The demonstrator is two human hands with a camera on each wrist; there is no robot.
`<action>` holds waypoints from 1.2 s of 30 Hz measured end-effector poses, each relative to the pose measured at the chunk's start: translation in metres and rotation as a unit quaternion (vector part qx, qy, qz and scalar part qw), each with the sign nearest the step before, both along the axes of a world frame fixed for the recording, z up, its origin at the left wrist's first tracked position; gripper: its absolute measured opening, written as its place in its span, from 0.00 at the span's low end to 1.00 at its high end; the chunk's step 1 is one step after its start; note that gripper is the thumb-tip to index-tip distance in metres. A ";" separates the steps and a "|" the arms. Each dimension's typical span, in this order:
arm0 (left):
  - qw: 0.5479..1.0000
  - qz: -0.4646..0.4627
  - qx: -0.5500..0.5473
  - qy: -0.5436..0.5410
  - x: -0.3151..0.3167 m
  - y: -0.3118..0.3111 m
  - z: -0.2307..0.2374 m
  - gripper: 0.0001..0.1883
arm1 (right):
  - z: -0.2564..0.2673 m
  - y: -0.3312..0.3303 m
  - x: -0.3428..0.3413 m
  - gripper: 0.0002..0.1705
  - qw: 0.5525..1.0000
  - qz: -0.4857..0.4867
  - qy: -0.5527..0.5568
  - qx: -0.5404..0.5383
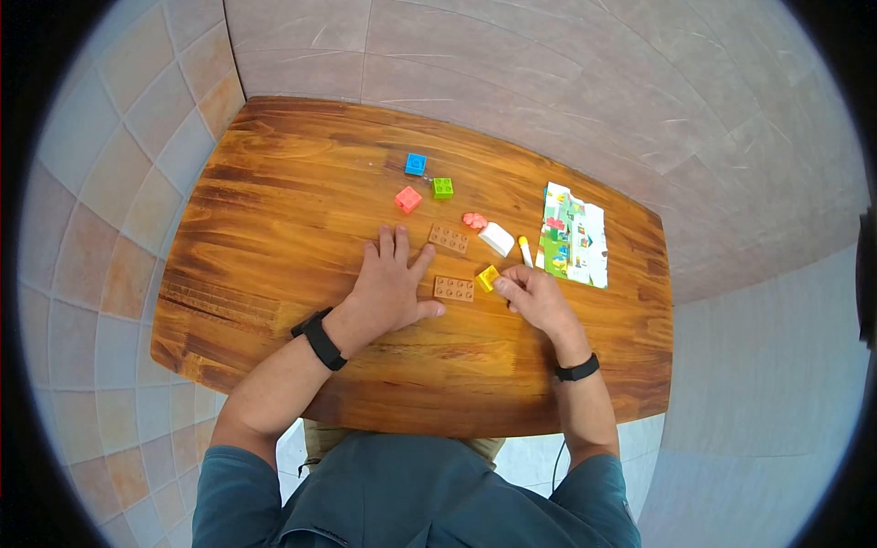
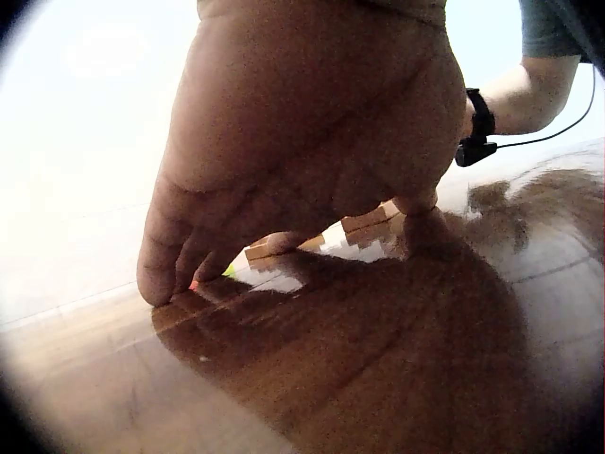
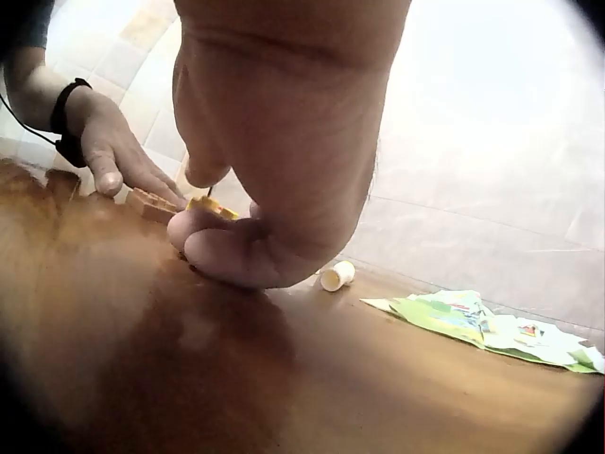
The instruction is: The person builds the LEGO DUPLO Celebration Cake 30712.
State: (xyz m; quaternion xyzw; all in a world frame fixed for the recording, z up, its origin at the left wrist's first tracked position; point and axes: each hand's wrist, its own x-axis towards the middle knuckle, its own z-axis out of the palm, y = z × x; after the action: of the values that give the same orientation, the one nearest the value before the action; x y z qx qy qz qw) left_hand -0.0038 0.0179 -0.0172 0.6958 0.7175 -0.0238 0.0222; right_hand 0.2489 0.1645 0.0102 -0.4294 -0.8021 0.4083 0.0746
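My left hand (image 1: 387,281) lies spread on the wooden table, its fingertips touching the wood in the left wrist view (image 2: 312,123). Just right of it are two orange-brown bricks, an upper one (image 1: 449,238) and a lower one (image 1: 454,289). With thumb and curled fingers my right hand (image 1: 539,300) pinches a yellow brick (image 1: 488,278), right of the lower brown brick. In the right wrist view the yellow brick (image 3: 216,206) shows partly behind the fingers of the right hand (image 3: 274,161).
Blue (image 1: 416,164), green (image 1: 443,188) and red (image 1: 407,199) bricks lie toward the back. A pink piece (image 1: 474,220), a white curved piece (image 1: 496,239) and a yellow-tipped white piece (image 1: 525,251) are near the right hand. A printed sheet (image 1: 573,237) lies on the right.
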 end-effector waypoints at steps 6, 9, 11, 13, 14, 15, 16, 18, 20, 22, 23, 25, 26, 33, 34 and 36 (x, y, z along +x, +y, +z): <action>1.000 -0.001 0.000 0.001 -0.001 0.000 0.001 0.56 | -0.001 0.002 0.005 0.25 0.999 0.006 0.019 -0.028; 1.000 -0.001 0.008 0.001 0.000 -0.001 0.003 0.56 | -0.001 0.001 0.006 0.23 0.999 -0.002 0.027 -0.037; 1.000 0.002 0.012 0.002 0.001 -0.002 0.003 0.55 | 0.006 0.002 0.005 0.19 1.000 0.015 0.019 -0.003; 1.000 0.008 0.016 0.006 0.001 -0.002 0.003 0.55 | 0.019 0.005 -0.004 0.16 0.996 0.037 0.032 0.077; 1.000 0.005 0.011 0.001 0.001 -0.002 0.003 0.55 | 0.030 0.004 -0.010 0.13 0.986 0.051 0.043 0.151; 1.000 0.001 0.007 -0.004 0.000 -0.001 0.004 0.55 | 0.041 0.005 -0.019 0.13 0.985 0.054 0.047 0.155; 1.000 0.004 0.011 -0.002 0.000 -0.002 0.006 0.55 | 0.056 0.006 -0.032 0.12 0.983 0.068 0.033 0.168; 1.000 0.000 -0.002 -0.004 0.000 -0.002 0.007 0.55 | 0.068 0.016 -0.060 0.11 0.979 0.085 0.020 0.185; 1.000 0.002 -0.001 -0.001 0.001 -0.002 0.007 0.55 | 0.064 0.027 -0.093 0.14 0.963 0.119 0.014 0.241; 1.000 0.005 -0.001 0.001 0.000 -0.003 0.007 0.55 | 0.043 0.044 -0.126 0.16 0.948 0.118 0.049 0.291; 1.000 0.003 0.001 0.003 0.000 -0.003 0.006 0.54 | 0.032 0.051 -0.141 0.18 0.931 0.112 0.083 0.338; 1.000 0.006 0.006 0.004 0.000 -0.003 0.007 0.54 | 0.021 0.057 -0.165 0.20 0.925 0.112 0.053 0.358; 1.000 0.006 0.001 0.004 0.001 -0.003 0.007 0.54 | 0.018 0.060 -0.173 0.22 0.920 0.107 0.022 0.376; 1.000 0.007 -0.016 -0.007 0.001 -0.002 0.008 0.55 | -0.005 0.081 -0.176 0.22 0.938 0.136 -0.037 0.316; 1.000 0.005 -0.016 -0.007 0.001 -0.003 0.008 0.55 | -0.004 0.080 -0.172 0.22 0.946 0.142 -0.009 0.291; 1.000 0.007 -0.010 -0.005 0.001 -0.003 0.009 0.55 | 0.000 0.079 -0.161 0.22 0.952 0.146 0.019 0.268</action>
State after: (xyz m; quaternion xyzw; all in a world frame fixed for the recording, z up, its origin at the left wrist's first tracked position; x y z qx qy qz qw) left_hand -0.0032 0.0151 -0.0084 0.6904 0.7222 -0.0276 0.0326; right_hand 0.0883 0.2436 0.0102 -0.2639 -0.9344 0.1931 0.1414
